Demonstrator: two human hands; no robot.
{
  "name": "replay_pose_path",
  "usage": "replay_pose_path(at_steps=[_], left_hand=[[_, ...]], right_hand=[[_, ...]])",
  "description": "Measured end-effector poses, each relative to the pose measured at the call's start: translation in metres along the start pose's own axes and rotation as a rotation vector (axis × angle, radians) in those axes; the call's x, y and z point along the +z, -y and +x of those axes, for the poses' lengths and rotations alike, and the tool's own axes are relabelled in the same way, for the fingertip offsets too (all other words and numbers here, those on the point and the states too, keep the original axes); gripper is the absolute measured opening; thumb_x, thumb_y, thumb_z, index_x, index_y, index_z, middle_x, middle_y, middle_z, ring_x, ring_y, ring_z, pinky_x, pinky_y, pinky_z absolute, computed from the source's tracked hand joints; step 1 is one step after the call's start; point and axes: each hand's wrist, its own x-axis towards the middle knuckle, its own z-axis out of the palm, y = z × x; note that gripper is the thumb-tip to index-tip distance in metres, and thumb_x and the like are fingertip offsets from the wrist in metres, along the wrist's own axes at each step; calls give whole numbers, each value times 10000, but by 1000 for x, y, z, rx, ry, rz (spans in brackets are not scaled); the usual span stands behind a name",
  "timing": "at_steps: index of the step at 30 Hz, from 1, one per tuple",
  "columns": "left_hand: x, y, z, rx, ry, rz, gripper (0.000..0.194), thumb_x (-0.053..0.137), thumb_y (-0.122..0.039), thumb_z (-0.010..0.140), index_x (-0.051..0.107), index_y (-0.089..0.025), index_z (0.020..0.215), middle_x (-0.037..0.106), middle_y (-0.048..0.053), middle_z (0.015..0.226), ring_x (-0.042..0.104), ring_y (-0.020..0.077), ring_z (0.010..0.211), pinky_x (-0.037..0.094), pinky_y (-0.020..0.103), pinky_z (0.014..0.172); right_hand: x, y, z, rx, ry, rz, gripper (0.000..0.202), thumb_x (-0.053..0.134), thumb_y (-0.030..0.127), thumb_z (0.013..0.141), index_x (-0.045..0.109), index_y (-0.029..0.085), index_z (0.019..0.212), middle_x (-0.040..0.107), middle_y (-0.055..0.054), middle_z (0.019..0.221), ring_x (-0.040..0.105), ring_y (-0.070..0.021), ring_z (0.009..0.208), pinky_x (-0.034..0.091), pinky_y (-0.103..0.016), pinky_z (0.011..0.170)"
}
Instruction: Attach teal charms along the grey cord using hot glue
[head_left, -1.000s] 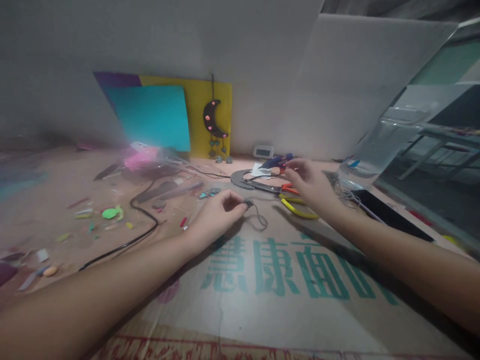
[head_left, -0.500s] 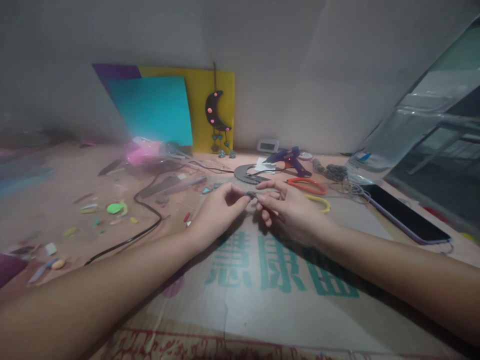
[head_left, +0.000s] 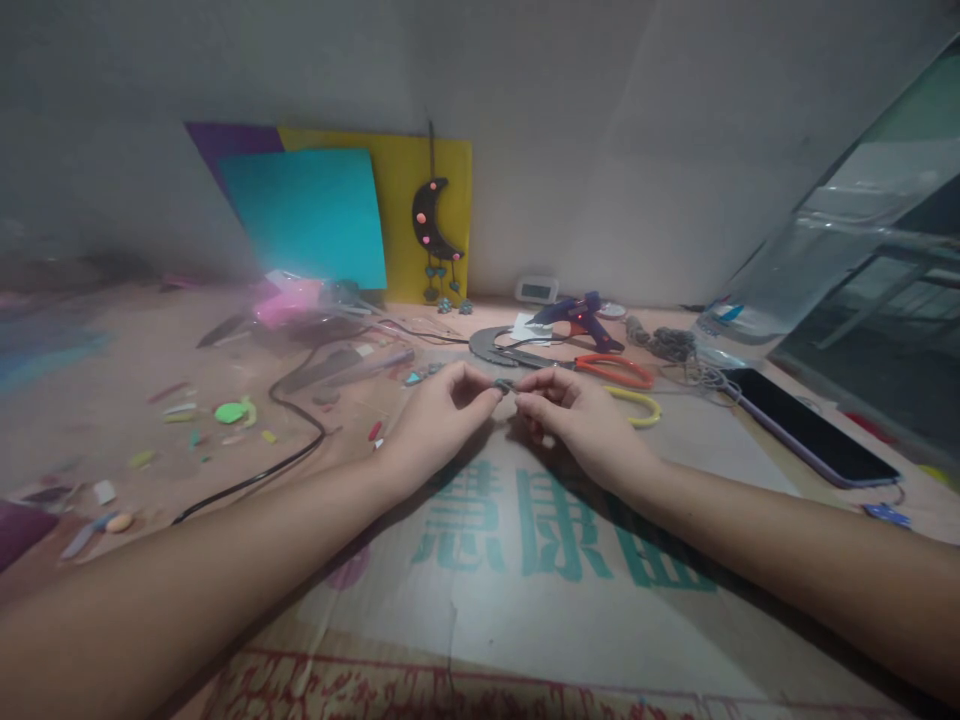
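Between my fingertips is a small dark grey-green piece (head_left: 502,383), too small to make out fully; it resembles the little beads hanging from the moon ornament. My left hand (head_left: 454,408) pinches it between thumb and forefinger. Just to its right, my right hand (head_left: 574,408) is closed in a pinch at the piece's right side, on what looks like a thin grey string. Behind my hands lies a grey crescent cutout (head_left: 491,346). Scissors with an orange handle (head_left: 615,371) and a yellow handle (head_left: 639,407) lie beyond my right hand.
A dark moon ornament (head_left: 427,222) hangs before a yellow board (head_left: 390,200). A blue glue gun (head_left: 581,318) with a red light, grey yarn (head_left: 667,342) and a phone (head_left: 814,425) lie right. A black cable (head_left: 300,425) and colourful scraps (head_left: 231,412) cover the left.
My right hand's fingers have curled in and drawn closer together at the small piece. The left hand keeps its pinch, and the view has shifted slightly.
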Motion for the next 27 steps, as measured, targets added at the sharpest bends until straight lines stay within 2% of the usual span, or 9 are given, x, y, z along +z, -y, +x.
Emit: replay_pose_path(at_steps=[3, 8, 12, 23, 27], left_hand=[[0, -1, -1, -10, -9, 3, 129, 617, -303, 832, 597, -175, 832, 655, 12, 832, 609, 166, 786, 447, 282, 720], [0, 0, -1, 7, 0, 25, 140, 615, -317, 838, 600, -177, 837, 660, 10, 829, 613, 168, 781, 448, 288, 718], [1, 1, -1, 28, 17, 35, 136, 615, -309, 839, 606, -174, 841, 656, 11, 831, 612, 169, 798, 449, 291, 729], [0, -3, -1, 49, 36, -18, 120, 628, -280, 822, 604, -162, 818, 641, 5, 805, 596, 152, 771, 446, 273, 702], [1, -3, -1, 32, 31, -43, 115, 628, -273, 816, 599, -162, 808, 638, 4, 789, 601, 151, 761, 449, 266, 690]], right_hand=[[0, -3, 0, 0, 14, -2, 270, 729, 323, 726, 578, 180, 898, 599, 30, 708, 543, -93, 565, 412, -217, 482], [0, 1, 0, -5, -35, -92, 209, 688, 344, 763, 608, 152, 741, 588, 29, 629, 462, -67, 504, 347, -212, 467], [0, 3, 0, 1, 16, -106, 249, 662, 377, 797, 608, 152, 703, 582, 27, 589, 443, -65, 474, 319, -212, 448], [-3, -7, -1, 25, 108, -101, 312, 658, 475, 807, 578, 174, 794, 502, 66, 530, 398, -57, 401, 270, -196, 380], [-1, -7, 0, 22, 126, -49, 309, 688, 447, 788, 551, 183, 869, 545, 63, 562, 479, -77, 454, 334, -196, 422]])
